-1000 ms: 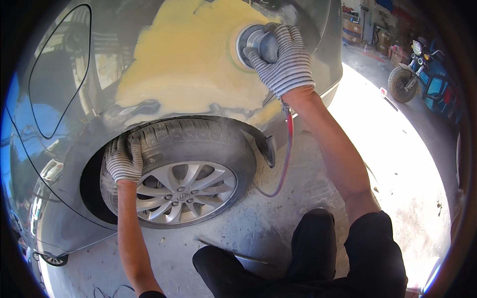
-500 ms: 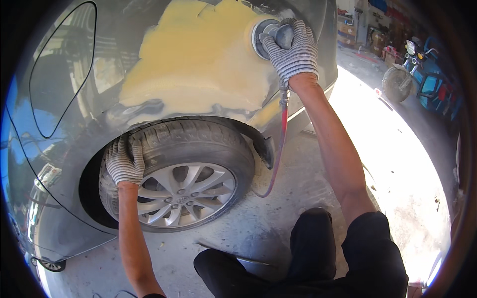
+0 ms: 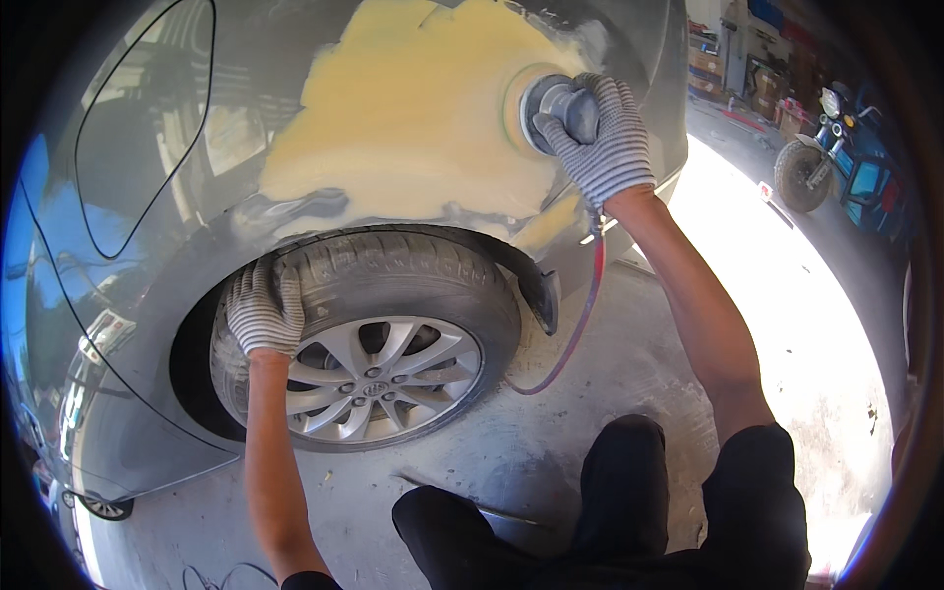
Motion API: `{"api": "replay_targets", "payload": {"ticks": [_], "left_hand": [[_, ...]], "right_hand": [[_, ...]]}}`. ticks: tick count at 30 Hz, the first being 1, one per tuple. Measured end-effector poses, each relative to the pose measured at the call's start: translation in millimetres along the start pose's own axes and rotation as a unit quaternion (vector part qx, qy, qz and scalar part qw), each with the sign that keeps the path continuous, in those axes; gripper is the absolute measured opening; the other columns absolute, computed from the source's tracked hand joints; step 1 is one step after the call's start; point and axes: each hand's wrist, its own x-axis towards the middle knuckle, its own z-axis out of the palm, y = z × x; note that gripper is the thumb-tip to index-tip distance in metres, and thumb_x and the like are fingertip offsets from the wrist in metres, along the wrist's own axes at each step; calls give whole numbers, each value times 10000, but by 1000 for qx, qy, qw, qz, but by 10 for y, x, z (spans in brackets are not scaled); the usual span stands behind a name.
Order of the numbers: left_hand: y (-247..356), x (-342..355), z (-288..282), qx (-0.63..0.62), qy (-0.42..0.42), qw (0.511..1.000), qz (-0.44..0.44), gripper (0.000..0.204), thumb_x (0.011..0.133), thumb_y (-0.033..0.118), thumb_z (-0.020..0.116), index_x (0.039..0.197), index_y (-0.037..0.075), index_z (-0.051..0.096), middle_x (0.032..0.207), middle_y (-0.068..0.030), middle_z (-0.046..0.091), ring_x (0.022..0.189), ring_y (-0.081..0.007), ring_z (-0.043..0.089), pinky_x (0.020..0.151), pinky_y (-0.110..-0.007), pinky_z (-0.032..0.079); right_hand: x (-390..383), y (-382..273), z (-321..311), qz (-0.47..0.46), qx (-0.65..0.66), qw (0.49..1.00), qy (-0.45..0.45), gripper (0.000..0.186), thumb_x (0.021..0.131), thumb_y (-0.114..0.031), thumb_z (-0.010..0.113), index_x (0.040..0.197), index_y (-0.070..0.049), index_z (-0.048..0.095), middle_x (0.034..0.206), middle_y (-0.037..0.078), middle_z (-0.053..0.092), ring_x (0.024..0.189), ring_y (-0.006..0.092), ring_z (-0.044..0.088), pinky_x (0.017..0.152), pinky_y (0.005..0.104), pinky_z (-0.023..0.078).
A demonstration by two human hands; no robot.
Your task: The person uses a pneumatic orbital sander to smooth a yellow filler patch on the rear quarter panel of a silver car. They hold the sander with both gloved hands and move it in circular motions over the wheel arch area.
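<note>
In my right hand (image 3: pixel 605 138), in a grey striped knit glove, is a round air sander (image 3: pixel 570 108), its disc against the yellow body filler (image 3: pixel 423 118) on the car's grey rear panel. A faint ring shows in the filler around the disc's left side. From the sander a red hose (image 3: pixel 590 295) hangs toward the floor. My left hand (image 3: pixel 265 313), gloved the same way, rests on the tyre (image 3: pixel 393 270) inside the wheel arch. Its fingers lie stretched over the tread with the thumb apart; their tips are partly hidden in shadow.
Below the filler sits the silver alloy wheel (image 3: pixel 393 379), and a dark mud flap (image 3: pixel 548 295) juts out behind it. My dark-clothed knees (image 3: pixel 624 472) are close by. A blue vehicle (image 3: pixel 865 187) with a spoked front wheel stands at the far right. Thin cable (image 3: pixel 231 575) lies at lower left.
The sander and my right hand have moved down along the filler's right side. My left hand stays on the tyre. The whole view has shifted slightly.
</note>
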Motion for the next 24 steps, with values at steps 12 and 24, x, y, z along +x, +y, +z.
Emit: {"api": "replay_targets", "payload": {"ticks": [12,24], "left_hand": [[-32,-23,6,0,-12,1000,-19,592,970,478,611,1327,13,699,1289,-256,716,1220,-465,650,1136,-567,444],[-1,-51,76,-16,17,1000,8,587,989,462,614,1325,-12,697,1306,-305,699,1211,-525,637,1100,-582,466]], "right_hand": [[-21,-215,115,-130,-1,991,14,619,830,-392,893,1277,-41,650,1218,220,674,1095,407,714,950,489,598],[9,-267,97,-61,-5,998,20,577,823,-338,924,1224,-43,633,1177,199,681,1082,368,710,963,452,587]]}}
